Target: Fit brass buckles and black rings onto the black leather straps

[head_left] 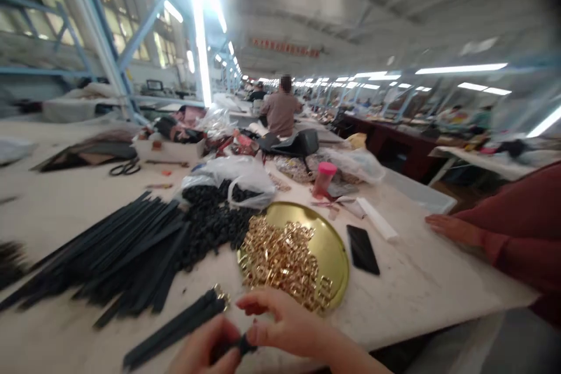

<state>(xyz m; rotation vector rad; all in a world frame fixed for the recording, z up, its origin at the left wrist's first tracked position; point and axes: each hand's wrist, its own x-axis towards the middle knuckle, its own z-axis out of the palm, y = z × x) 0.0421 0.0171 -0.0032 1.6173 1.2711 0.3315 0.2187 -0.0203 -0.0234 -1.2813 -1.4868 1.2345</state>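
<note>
My left hand (205, 350) and my right hand (284, 321) meet at the bottom edge, both pinched on a small black piece (243, 343) between them. Just left of them lies a bundle of black straps with gold buckles (175, 327). Beyond my right hand sits a round gold tray (326, 239) heaped with gold buckles (280, 260). A large spread of black straps (109, 254) and a pile of small black loops (210, 222) lie to the left of the tray.
A black phone (363, 249) lies right of the tray. Another person's hand (451, 228) in a red sleeve rests on the table's right edge. A pink-capped bottle (324, 179), plastic bags (236, 175) and scissors (125, 168) stand farther back. A person sits beyond.
</note>
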